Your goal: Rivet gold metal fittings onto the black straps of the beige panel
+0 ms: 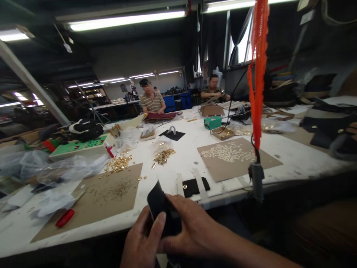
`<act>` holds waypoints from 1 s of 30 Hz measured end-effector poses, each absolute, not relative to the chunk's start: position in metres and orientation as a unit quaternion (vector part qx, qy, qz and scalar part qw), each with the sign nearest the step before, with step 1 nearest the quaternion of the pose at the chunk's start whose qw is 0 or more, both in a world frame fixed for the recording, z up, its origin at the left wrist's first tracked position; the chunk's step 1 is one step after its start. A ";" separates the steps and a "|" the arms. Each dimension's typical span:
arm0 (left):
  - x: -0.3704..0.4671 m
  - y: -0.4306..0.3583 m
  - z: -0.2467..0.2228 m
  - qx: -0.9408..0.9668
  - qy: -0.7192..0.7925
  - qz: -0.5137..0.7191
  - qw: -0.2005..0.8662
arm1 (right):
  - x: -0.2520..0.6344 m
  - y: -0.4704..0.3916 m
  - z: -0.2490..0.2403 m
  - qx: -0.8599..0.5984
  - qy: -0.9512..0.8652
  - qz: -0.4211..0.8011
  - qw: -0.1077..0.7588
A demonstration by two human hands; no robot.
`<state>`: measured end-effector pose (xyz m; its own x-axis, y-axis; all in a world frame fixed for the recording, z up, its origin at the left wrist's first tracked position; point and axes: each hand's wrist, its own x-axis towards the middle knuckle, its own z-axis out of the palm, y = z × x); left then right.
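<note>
In the head view, both my hands hold a dark, flexible piece [157,201], perhaps leather or fabric, low in front of the table's edge. One corner of it curls upward with a pale edge. My left hand [143,234] grips it from the left, thumb pressed on its face. My right hand [192,225] is wrapped round its right side, fingers over the top; its lower part is hidden by the hands and in shadow. Just beyond, a black piece with a gold eyelet [189,187] lies at the table edge between two pale strips.
A white table [167,173] bears gold metal parts [164,156], cardboard with small pale pieces [228,154] and a red-handled tool [64,218]. An orange-wrapped cord with a grey fitting [257,182] hangs at right. Two people sit across; another hand [351,130] shows at far right.
</note>
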<state>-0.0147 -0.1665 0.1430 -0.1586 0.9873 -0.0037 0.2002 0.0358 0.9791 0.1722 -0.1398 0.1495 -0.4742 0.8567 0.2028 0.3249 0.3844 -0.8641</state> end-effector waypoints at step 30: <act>-0.016 -0.127 0.055 0.474 0.438 0.445 0.621 | 0.228 -0.135 0.085 -0.270 -0.656 0.599 0.371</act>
